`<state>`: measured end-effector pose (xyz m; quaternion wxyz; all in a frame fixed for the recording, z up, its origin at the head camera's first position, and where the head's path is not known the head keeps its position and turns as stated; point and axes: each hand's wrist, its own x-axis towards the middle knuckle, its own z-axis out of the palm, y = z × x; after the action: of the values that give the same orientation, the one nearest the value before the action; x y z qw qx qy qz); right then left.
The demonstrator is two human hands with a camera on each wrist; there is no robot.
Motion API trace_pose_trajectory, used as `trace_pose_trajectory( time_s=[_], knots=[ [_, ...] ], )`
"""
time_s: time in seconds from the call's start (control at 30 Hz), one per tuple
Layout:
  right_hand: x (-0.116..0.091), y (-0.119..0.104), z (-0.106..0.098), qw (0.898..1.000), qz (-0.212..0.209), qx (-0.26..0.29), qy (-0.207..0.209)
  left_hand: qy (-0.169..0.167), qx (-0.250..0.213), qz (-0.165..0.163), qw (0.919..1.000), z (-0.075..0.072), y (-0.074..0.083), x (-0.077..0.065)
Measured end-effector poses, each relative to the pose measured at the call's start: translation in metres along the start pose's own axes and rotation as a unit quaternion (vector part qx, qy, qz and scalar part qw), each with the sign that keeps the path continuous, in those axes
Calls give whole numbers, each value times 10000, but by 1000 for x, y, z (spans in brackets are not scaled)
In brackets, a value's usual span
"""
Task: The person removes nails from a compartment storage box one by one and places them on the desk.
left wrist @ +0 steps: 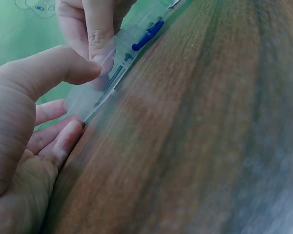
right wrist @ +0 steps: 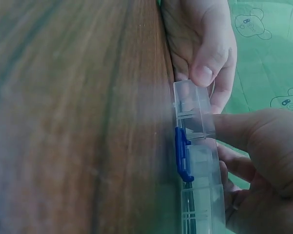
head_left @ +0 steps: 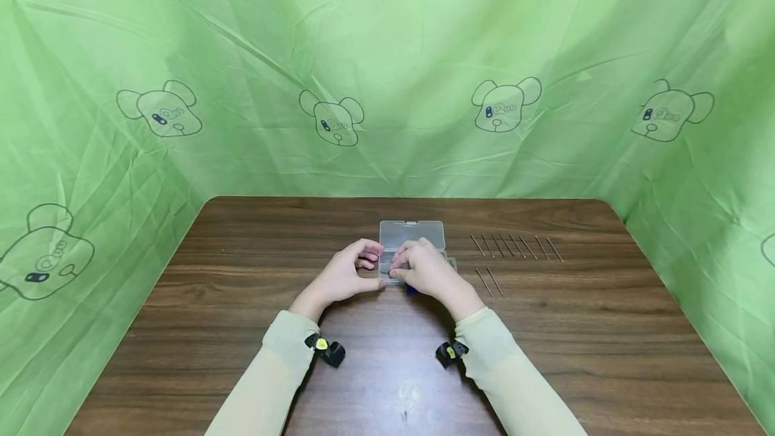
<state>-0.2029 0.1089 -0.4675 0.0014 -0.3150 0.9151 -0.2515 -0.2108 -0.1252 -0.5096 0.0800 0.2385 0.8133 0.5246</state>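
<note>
A clear plastic compartment box (right wrist: 201, 165) stands on the table, its lid (head_left: 412, 233) raised and leaning away at the back. Along its front hangs a blue latch (right wrist: 179, 151). My left hand (head_left: 345, 273) grips the box's left end, thumb at the front corner and fingers behind. Bent over the box, my right hand (head_left: 428, 266) has its thumb and fingertips down inside the left part. Dark thin rods (left wrist: 118, 79) show through the front wall, below these fingers. I cannot tell whether the right fingertips pinch one.
Right of the box, several thin metal pins (head_left: 511, 246) lie side by side in a slanting row. Two more pins (head_left: 489, 282) lie nearer the front. The brown wooden table (head_left: 212, 328) has green cloth walls (head_left: 399, 173) behind and at both sides.
</note>
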Motion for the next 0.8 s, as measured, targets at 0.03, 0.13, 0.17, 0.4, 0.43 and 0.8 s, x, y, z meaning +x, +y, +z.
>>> trace_pose_trajectory(
  time_s=[0.03,0.13,0.17,0.4,0.43,0.8],
  knots=[
    [0,-1,-1,9999,93,25,-40,3,-8,9,10000,0,0,0],
    [1,-4,-4,9992,347,93,-161,1,-29,24,10000,0,-1,1],
    [1,-5,-4,9989,409,108,-198,-2,-38,28,10000,0,-1,1],
    [3,-8,-4,9978,611,73,-235,33,-139,120,9998,1,-2,1],
    [4,-9,-4,9977,638,66,-202,32,-147,129,9998,1,-2,1],
    [3,-8,-1,9989,459,-51,0,-46,-86,65,9999,-1,-1,1]
  ],
)
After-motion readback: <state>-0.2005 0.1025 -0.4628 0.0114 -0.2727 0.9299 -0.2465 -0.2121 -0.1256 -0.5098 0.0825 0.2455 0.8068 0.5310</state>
